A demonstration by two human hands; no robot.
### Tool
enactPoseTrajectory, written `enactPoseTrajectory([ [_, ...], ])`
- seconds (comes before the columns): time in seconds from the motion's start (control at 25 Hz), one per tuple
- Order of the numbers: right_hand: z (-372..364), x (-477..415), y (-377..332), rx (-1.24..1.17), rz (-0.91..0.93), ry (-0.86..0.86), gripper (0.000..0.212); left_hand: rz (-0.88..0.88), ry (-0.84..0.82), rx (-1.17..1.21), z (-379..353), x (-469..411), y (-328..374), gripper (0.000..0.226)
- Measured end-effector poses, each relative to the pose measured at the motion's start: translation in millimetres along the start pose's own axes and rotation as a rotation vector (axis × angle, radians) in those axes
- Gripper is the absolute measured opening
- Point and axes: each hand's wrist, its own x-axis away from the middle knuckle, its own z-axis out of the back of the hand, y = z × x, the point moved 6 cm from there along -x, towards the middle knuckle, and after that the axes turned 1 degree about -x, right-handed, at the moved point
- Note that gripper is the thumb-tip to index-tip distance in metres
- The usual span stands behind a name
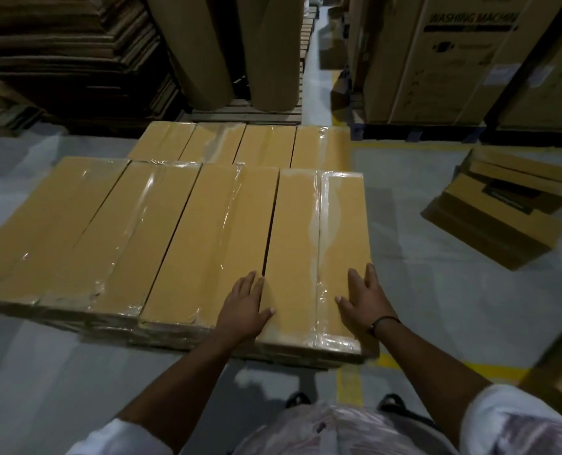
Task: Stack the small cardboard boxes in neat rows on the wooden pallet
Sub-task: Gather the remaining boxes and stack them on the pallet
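Near box row [161,231] before far row [240,144].

There is only one camera. It sits on the person's head and looks forward and down. The view is very wide, so lines bend near the edges. The person's shirt [338,431] fills the bottom middle of the frame, right under the camera. The row of boxes [207,231] is close, in the middle. The big brown rolls [204,50] at the top are far off.
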Motion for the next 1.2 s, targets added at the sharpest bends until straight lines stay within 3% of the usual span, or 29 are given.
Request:
enactPoseTrajectory([
  [0.44,-34.1,101.7,23.5,0.153,0.101,-0.100,0.090,-0.011,-0.008,0.007,-21.4,76.0,-1.7,0.062],
  [0.56,-39.3,128.1,34.3,0.088,0.027,-0.124,0.082,0.010,-0.079,-0.015,-16.7,93.0,3.2,0.064],
  [0.72,-46.1,152.9,42.6,0.030,0.014,-0.111,0.078,-0.028,-0.037,-0.137,-10.9,96.9,6.8,0.074],
  [0.96,-42.4,138.6,49.8,0.054,0.021,-0.036,0.057,-0.115,0.141,-0.286,2.9,85.6,7.6,0.056],
  [1.2,-46.3,119.3,43.7,0.064,-0.023,0.067,0.049,-0.181,0.145,-0.363,6.6,76.8,1.5,0.054],
])
